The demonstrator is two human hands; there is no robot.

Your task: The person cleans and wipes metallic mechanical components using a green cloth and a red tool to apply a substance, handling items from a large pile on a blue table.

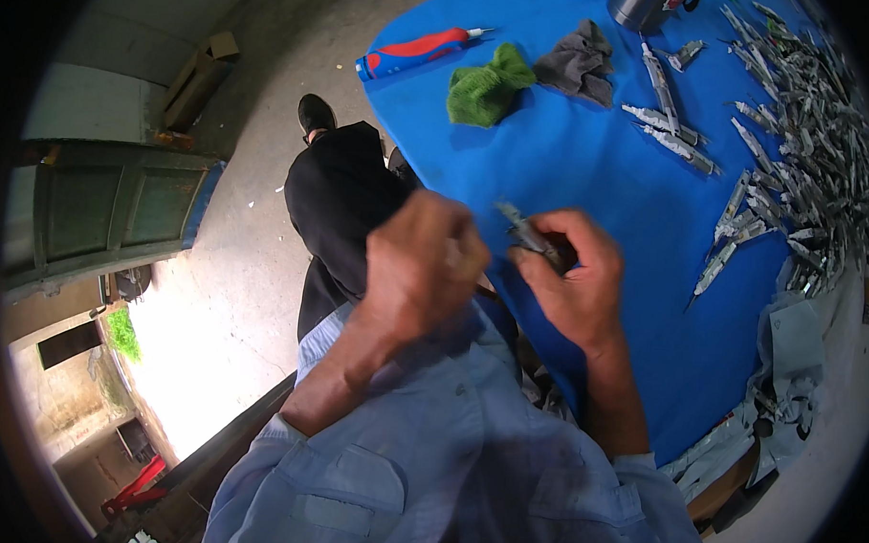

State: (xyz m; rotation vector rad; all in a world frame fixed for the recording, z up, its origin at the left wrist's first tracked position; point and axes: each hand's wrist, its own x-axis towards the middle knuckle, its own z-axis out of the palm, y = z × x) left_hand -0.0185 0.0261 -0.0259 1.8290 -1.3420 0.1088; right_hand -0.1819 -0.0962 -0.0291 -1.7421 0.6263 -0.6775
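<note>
My right hand (574,280) grips a slim grey part (526,230) between thumb and fingers over the edge of the blue-covered table (666,229). The part tilts up and left, and its far end is blurred. Beside it, to the left, my left hand (428,260) is curled and smeared by motion. Whether anything sits in its fingers is hidden. Similar slender grey parts lie on the cloth, among them a small group (669,129) near the top and another (730,242) to the right.
A large heap of such parts (826,149) covers the table's right side. At the top lie a red-and-blue electric screwdriver (420,53), a green cloth (487,87), a grey cloth (578,61) and a metal tumbler (641,9). Plastic bags (798,349) line the right edge.
</note>
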